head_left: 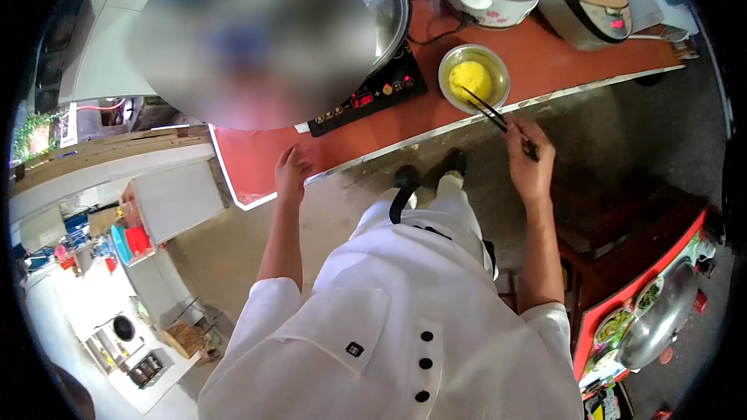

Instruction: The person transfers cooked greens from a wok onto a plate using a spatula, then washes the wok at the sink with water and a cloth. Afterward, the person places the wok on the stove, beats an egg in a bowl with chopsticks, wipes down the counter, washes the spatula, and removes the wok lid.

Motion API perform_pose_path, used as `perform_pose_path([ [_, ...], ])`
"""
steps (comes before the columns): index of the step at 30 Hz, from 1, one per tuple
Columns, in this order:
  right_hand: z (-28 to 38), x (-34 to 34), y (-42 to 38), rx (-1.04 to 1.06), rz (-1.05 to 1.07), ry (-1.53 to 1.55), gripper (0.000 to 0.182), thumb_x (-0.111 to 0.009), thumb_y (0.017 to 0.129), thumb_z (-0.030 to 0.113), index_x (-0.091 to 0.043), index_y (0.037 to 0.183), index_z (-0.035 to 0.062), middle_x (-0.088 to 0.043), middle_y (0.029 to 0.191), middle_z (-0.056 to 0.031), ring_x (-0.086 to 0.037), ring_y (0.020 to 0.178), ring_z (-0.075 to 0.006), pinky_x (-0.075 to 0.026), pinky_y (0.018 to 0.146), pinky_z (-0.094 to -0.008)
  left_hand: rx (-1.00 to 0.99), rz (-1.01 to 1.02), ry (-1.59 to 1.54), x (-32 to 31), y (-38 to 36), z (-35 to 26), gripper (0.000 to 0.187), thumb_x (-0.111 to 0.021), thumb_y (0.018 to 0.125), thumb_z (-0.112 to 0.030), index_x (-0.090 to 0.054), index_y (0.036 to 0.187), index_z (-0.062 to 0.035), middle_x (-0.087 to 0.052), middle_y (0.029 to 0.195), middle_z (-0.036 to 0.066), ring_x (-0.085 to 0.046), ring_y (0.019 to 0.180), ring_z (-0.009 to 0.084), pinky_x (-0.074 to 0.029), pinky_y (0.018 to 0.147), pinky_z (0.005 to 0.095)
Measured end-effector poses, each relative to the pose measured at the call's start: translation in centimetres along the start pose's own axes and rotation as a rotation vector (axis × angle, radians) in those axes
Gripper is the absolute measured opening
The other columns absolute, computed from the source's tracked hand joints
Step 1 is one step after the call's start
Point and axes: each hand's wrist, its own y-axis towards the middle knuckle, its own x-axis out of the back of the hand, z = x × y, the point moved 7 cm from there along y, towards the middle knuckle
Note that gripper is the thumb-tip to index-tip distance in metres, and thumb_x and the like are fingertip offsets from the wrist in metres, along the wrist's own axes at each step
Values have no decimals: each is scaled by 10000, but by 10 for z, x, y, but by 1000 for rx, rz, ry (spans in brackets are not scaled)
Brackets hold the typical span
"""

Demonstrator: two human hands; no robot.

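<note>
My right hand (532, 157) is closed around a pair of dark chopsticks (492, 113). Their tips reach into a metal bowl (505, 85), touching or just above a yellow liquid (470, 79) that looks like beaten egg. The bowl stands near the front edge of the red counter (537, 58). Empty and loosely bent, my left hand (292, 171) hangs by that edge, its fingers slightly apart. Beyond it is a black induction cooker (366, 101) with a lit red display. A large metal pan (385, 12) rests on the cooker, partly hidden by a blurred patch.
A white pot with a flower pattern (498, 12) and a rice cooker (591, 0) stand at the back right of the counter. Behind me on the right, a red-edged table (595, 315) bears dishes of food and a big metal basin (661, 323). Shelving and clutter lie left.
</note>
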Motion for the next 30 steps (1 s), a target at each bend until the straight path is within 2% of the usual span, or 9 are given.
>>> perform_pose_path([
  [2,33,7,-3,138,-62,-4,155,-584,904,76,-658,1012,-8,-646,856,-123,-591,770,-146,-472,699,-283,6,8,-44,-1,4,1,286,-531,949,-160,-529,1206,-36,-629,918,66,-594,710,139,-520,601,271],
  [9,14,8,-8,-43,-106,302,220,-547,946,115,-637,1005,-77,-651,879,-93,-592,770,-104,-527,722,-282,-76,50,52,-34,-26,-3,269,-537,946,-179,-559,1173,-36,-637,879,71,-612,681,140,-512,599,282],
  [14,-30,15,18,-199,-195,307,265,-546,955,165,-638,1033,-70,-659,908,-93,-613,785,-116,-536,757,-282,186,465,272,-142,-74,18,371,-538,954,-268,-513,1231,-24,-649,912,106,-646,716,170,-531,627,291],
  [16,-50,3,21,-254,-92,374,331,-503,979,192,-593,1087,-108,-641,974,-128,-643,850,-181,-558,806,-315,220,573,272,-185,-79,34,414,-550,948,-290,-483,1261,-29,-652,928,118,-654,735,179,-534,633,295],
  [18,-46,-1,20,-291,-80,443,299,-499,976,169,-613,1064,-93,-653,939,-119,-647,847,-170,-560,803,-317,247,702,290,-221,-80,45,460,-561,942,-311,-453,1291,-33,-655,944,130,-662,755,188,-537,640,299],
  [20,-49,13,21,-328,-234,509,267,-502,972,150,-637,1060,-63,-662,945,-110,-636,841,-155,-544,781,-291,241,759,234,-264,-86,53,490,-563,941,-318,-412,1325,-54,-656,973,147,-667,769,206,-541,655,310],
  [22,-57,14,20,-128,-53,181,233,-532,960,146,-662,1063,-18,-671,952,-81,-617,822,-128,-514,748,-267,227,783,181,-294,-88,55,475,-561,939,-333,-411,1302,-67,-657,988,155,-669,782,237,-543,655,339],
  [24,-58,17,13,-201,-99,67,199,-571,938,138,-680,1034,2,-684,908,-61,-599,800,-113,-497,738,-271,238,819,263,-319,-80,63,435,-537,944,-345,-442,1261,-62,-639,1033,164,-664,843,265,-545,707,371],
  [30,8,42,2,113,-166,30,168,-622,859,113,-672,962,-9,-661,889,-187,-645,772,-336,-522,709,-382,424,744,345,-350,-34,79,381,-417,987,-324,-478,1227,-34,-602,1143,169,-615,968,295,-483,817,391],
])
